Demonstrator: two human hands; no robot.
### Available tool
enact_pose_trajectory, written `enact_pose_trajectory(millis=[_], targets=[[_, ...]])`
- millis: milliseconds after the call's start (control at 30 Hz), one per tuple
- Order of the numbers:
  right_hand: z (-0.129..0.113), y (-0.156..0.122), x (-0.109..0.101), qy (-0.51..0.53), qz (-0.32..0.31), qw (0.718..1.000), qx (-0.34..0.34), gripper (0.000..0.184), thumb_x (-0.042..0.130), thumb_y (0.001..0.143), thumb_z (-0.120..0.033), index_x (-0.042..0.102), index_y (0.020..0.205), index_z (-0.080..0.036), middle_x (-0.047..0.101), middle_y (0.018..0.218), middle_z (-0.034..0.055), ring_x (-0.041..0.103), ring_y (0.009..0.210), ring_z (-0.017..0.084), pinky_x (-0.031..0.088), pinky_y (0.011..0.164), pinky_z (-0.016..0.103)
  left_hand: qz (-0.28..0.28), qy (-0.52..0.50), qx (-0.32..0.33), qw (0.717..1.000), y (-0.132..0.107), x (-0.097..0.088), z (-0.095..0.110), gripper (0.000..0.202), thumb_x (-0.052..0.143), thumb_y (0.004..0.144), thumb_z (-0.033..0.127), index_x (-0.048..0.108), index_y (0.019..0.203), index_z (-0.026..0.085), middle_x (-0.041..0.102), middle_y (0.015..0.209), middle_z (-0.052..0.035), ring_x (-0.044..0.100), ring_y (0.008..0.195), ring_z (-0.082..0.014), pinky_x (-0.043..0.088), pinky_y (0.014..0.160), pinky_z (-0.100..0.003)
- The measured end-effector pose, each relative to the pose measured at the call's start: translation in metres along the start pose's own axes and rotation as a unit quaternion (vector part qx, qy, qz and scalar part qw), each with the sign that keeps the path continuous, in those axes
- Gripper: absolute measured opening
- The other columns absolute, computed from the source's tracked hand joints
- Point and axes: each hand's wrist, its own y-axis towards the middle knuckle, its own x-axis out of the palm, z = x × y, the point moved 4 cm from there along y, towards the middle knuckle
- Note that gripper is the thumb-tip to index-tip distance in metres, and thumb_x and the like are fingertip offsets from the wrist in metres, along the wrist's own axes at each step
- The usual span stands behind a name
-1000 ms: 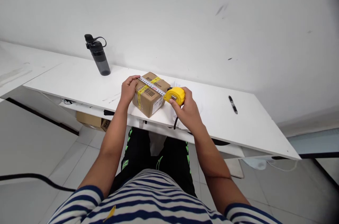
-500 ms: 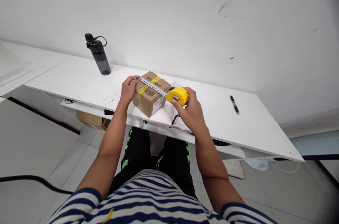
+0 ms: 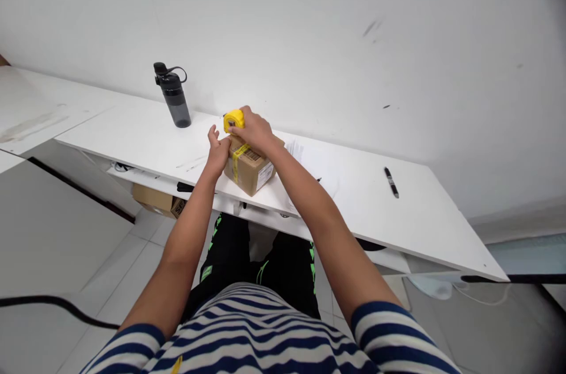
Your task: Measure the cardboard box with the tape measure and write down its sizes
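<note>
A small cardboard box (image 3: 252, 172) with yellow tape and printed labels sits on the white desk (image 3: 354, 185). My right hand (image 3: 255, 129) is closed around a yellow tape measure (image 3: 233, 120), held above the box's far left part. No pulled-out blade shows from the tape measure now. At the box's left side is my left hand (image 3: 218, 153), its fingers apart and partly raised, with the thumb at the box's edge. My right hand and forearm hide part of the box's top.
A dark water bottle (image 3: 175, 97) stands upright at the back left. Printed paper (image 3: 295, 151) lies right of the box, partly behind my forearm. Farther right is a black pen (image 3: 391, 182). Another cardboard box (image 3: 152, 198) is under the desk at left.
My right hand has carried the tape measure left across the box, beside my left hand. The blade that stretched over the box top is no longer visible. My left fingers have lifted and spread.
</note>
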Motion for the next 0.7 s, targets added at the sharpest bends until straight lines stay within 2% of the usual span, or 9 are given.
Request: enact_pose_trajectory(millis=[67,200,267,333,367,433,533,633,700], targets=[[-0.002,0.000,-0.008,-0.002,0.020,1.000,-0.009,0.049,0.060,0.087,-0.046,0.048,0.127,-0.021,0.070,0.120,0.0131,0.065,0.108,0.034,0.049,0.093,0.049,0.016,-0.030,-0.040,0.999,-0.011,-0.007,-0.002,0.072,0.062,0.088,0.037,0.029,0.151,0.026,0.041,0.158,-0.0152,0.048,0.142,-0.0269,0.046,0.112,-0.042],[0.017,-0.032,-0.036,0.113,0.133,0.984,0.013,0.058,0.055,0.090,-0.058,0.041,0.136,-0.027,0.065,0.127,0.0098,0.063,0.113,0.031,0.049,0.099,0.052,0.032,-0.051,-0.118,0.991,-0.043,-0.043,-0.011,0.061,0.065,0.085,0.058,0.046,0.136,0.030,0.058,0.142,-0.0099,0.056,0.132,-0.0304,0.058,0.093,-0.046],[0.034,-0.048,-0.042,0.213,0.169,0.962,0.015,0.066,0.056,0.087,-0.066,0.038,0.138,-0.029,0.062,0.131,0.0094,0.062,0.115,0.028,0.052,0.099,0.050,-0.014,-0.091,-0.112,0.989,-0.054,-0.058,-0.019,0.056,0.062,0.084,0.066,0.054,0.125,0.028,0.065,0.129,-0.0092,0.064,0.120,-0.0288,0.061,0.082,-0.041],[0.048,-0.056,-0.035,0.311,0.144,0.939,-0.005,0.071,0.059,0.083,-0.071,0.039,0.136,-0.029,0.061,0.132,0.0090,0.061,0.118,0.026,0.053,0.099,0.045,-0.063,-0.136,-0.101,0.984,-0.059,-0.064,-0.031,0.056,0.060,0.084,0.069,0.058,0.119,0.025,0.068,0.117,-0.0097,0.069,0.107,-0.0266,0.062,0.075,-0.037],[0.053,-0.058,-0.028,0.351,0.113,0.929,-0.019,0.073,0.063,0.080,-0.071,0.041,0.135,-0.029,0.061,0.131,0.0086,0.061,0.119,0.025,0.054,0.100,0.043,-0.059,-0.149,-0.090,0.983,-0.058,-0.065,-0.037,0.056,0.059,0.085,0.069,0.058,0.118,0.024,0.069,0.114,-0.0099,0.070,0.103,-0.0254,0.062,0.075,-0.036],[0.055,-0.059,-0.012,0.410,0.046,0.910,-0.036,0.074,0.070,0.076,-0.067,0.043,0.133,-0.029,0.062,0.130,0.0072,0.061,0.119,0.024,0.053,0.102,0.041,0.005,-0.124,-0.067,0.990,-0.051,-0.066,-0.049,0.052,0.059,0.088,0.063,0.056,0.121,0.022,0.069,0.115,-0.0108,0.070,0.103,-0.0236,0.060,0.083,-0.037],[0.049,-0.060,0.007,0.446,-0.010,0.895,-0.017,0.073,0.072,0.076,-0.063,0.045,0.134,-0.029,0.064,0.128,0.0064,0.062,0.117,0.024,0.053,0.101,0.040,0.126,0.035,-0.005,0.991,-0.038,-0.068,-0.050,0.048,0.066,0.087,0.044,0.053,0.127,0.020,0.060,0.135,-0.0150,0.064,0.119,-0.0243,0.051,0.105,-0.041],[0.034,-0.060,0.014,0.394,-0.031,0.919,0.000,0.072,0.071,0.078,-0.061,0.046,0.137,-0.028,0.065,0.128,0.0069,0.063,0.113,0.025,0.053,0.100,0.043,0.152,0.115,0.076,0.979,-0.035,-0.068,-0.030,0.044,0.064,0.089,0.040,0.056,0.126,0.018,0.057,0.142,-0.0161,0.058,0.128,-0.0261,0.043,0.114,-0.044],[0.022,-0.057,0.015,0.325,-0.042,0.945,-0.016,0.070,0.070,0.079,-0.058,0.047,0.137,-0.026,0.064,0.128,0.0076,0.062,0.111,0.026,0.051,0.101,0.045,0.109,0.072,0.072,0.989,-0.042,-0.067,-0.020,0.044,0.053,0.095,0.049,0.058,0.125,0.018,0.061,0.138,-0.0153,0.059,0.127,-0.0271,0.045,0.113,-0.045]])
